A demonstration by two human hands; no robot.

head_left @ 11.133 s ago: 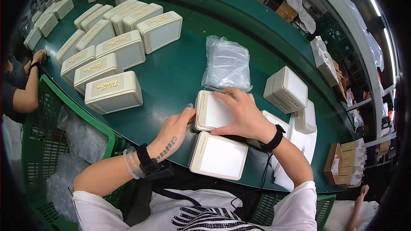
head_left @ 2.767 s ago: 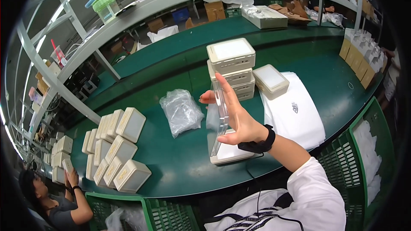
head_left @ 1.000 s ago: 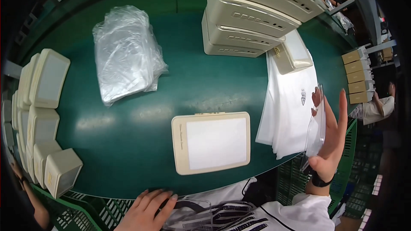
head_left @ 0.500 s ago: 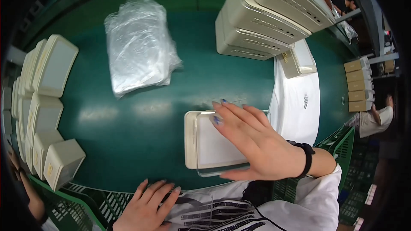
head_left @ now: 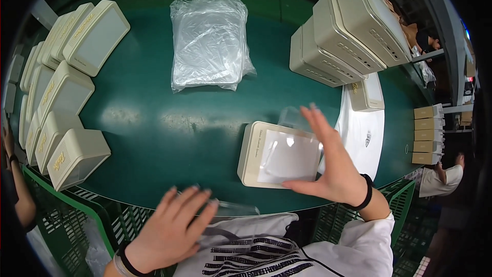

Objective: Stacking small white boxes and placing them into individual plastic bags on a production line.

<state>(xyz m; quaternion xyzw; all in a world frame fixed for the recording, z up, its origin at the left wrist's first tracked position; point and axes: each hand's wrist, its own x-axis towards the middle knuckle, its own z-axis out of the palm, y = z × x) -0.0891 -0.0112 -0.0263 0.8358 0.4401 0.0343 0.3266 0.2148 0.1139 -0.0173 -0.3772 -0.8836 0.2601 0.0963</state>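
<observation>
A cream box-shaped device (head_left: 251,155) with a white front panel lies face up near the front edge of the green table. My right hand (head_left: 338,169) is beside its right end, thumb and fingers wide apart, the thumb at the panel's near corner. Behind the device, a clear plastic piece (head_left: 294,118) shows faintly next to my right fingers. My left hand (head_left: 171,228) is over the table's near edge with fingers spread. Another clear plastic piece (head_left: 238,208) is by its fingertips; whether they touch it I cannot tell.
A stack of clear plastic bags (head_left: 210,46) lies at the back. Several cream devices (head_left: 69,92) stand on the left, others are stacked (head_left: 343,36) at back right. A white cloth (head_left: 366,128) lies on the right. Green crates (head_left: 77,225) flank me; co-workers (head_left: 441,179) are beyond.
My right hand has come up off the device and opened wider. The clear cover no longer lies squarely over the panel. My left hand has lifted slightly, and the whole view has shifted.
</observation>
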